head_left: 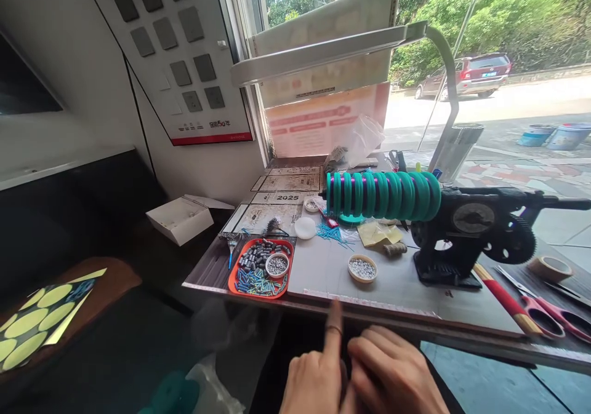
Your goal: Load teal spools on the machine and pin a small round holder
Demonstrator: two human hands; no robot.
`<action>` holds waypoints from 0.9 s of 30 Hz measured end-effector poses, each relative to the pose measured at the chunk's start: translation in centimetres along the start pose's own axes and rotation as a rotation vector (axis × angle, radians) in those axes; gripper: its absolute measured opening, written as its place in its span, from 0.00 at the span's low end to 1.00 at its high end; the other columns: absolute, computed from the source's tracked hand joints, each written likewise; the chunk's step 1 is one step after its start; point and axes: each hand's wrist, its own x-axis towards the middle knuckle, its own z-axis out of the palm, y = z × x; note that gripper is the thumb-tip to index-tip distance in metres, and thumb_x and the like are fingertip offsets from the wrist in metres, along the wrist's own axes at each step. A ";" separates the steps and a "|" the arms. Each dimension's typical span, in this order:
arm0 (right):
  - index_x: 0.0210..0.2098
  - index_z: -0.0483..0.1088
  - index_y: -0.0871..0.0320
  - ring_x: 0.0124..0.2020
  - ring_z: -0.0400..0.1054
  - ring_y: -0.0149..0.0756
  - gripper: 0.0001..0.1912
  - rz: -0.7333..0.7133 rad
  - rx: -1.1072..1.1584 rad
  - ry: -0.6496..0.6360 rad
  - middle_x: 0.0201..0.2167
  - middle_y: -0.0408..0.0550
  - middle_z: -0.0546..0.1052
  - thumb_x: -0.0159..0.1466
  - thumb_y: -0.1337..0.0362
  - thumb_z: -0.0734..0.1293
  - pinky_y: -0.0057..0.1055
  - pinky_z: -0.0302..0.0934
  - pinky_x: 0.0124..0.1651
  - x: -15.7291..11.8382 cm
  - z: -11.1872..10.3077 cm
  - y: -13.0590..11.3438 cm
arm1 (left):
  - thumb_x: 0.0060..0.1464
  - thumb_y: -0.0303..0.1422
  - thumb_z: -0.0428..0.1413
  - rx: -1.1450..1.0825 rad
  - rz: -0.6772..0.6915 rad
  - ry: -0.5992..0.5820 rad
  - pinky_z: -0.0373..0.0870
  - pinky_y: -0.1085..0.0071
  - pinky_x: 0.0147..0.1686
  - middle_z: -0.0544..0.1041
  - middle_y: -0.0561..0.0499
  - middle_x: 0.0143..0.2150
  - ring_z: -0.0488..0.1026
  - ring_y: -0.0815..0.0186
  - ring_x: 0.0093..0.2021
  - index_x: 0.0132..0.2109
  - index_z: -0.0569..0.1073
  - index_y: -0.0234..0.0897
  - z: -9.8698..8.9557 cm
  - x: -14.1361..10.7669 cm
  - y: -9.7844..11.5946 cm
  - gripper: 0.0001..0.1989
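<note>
My left hand (pixel 314 371) is at the bottom, just off the front table edge, its index finger stretched forward and the others curled. A thin dark band or line (pixel 334 328) crosses that finger; its kind is unclear. Close beside it, my right hand (pixel 392 368) is closed with fingers bent inward, and anything inside is hidden. Beyond the hands stands a small round dish of silvery beads (pixel 362 269). To its left, an orange tray (pixel 233 278) holds dark and blue tube-shaped pieces and a small cup of silvery beads (pixel 277 265).
A black hand-cranked device (pixel 455 235) carries a green-ringed roller (pixel 383 195) above the table. Scissors (pixel 540 309), a red-handled stick (pixel 503 297) and a tape roll (pixel 551 268) lie at right. A white lamp (pixel 323 57) arches overhead. An open white box (pixel 184 217) is at left.
</note>
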 end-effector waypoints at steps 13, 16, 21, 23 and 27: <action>0.34 0.63 0.58 0.23 0.70 0.37 0.12 0.001 -0.189 -0.172 0.24 0.45 0.73 0.58 0.78 0.53 0.30 0.61 0.26 -0.3 0.8 0.8 | 0.41 0.20 0.51 0.541 0.130 0.384 0.55 0.70 0.22 0.76 0.46 0.23 0.72 0.62 0.23 0.57 0.67 0.27 1.0 -0.1 0.7 0.31; 0.31 0.64 0.57 0.22 0.70 0.38 0.14 0.009 -0.196 -0.225 0.22 0.45 0.73 0.53 0.80 0.55 0.31 0.58 0.25 -0.7 1.1 0.8 | 0.42 0.24 0.54 0.542 0.146 0.418 0.55 0.69 0.22 0.76 0.44 0.23 0.71 0.61 0.22 0.50 0.72 0.26 1.7 0.6 0.4 0.24; 0.25 0.62 0.56 0.21 0.68 0.35 0.11 0.056 -0.122 -0.297 0.21 0.43 0.72 0.52 0.78 0.60 0.27 0.55 0.23 0.1 -0.1 0.9 | 0.45 0.25 0.54 0.498 0.162 0.281 0.51 0.69 0.21 0.76 0.42 0.25 0.72 0.59 0.23 0.38 0.76 0.29 0.4 0.6 0.7 0.11; 0.24 0.63 0.57 0.22 0.68 0.34 0.11 0.162 0.002 -0.417 0.22 0.44 0.73 0.52 0.79 0.60 0.26 0.54 0.23 0.4 -0.4 1.0 | 0.46 0.24 0.53 0.477 0.183 0.213 0.48 0.69 0.21 0.76 0.42 0.25 0.72 0.59 0.25 0.32 0.75 0.30 -0.4 0.4 0.9 0.06; 0.23 0.67 0.58 0.21 0.67 0.32 0.13 0.338 0.201 -0.593 0.21 0.42 0.75 0.51 0.80 0.59 0.23 0.51 0.22 0.4 0.0 1.5 | 0.48 0.26 0.55 0.465 0.306 0.262 0.40 0.67 0.21 0.74 0.44 0.22 0.70 0.61 0.23 0.27 0.72 0.32 0.1 0.2 0.4 0.04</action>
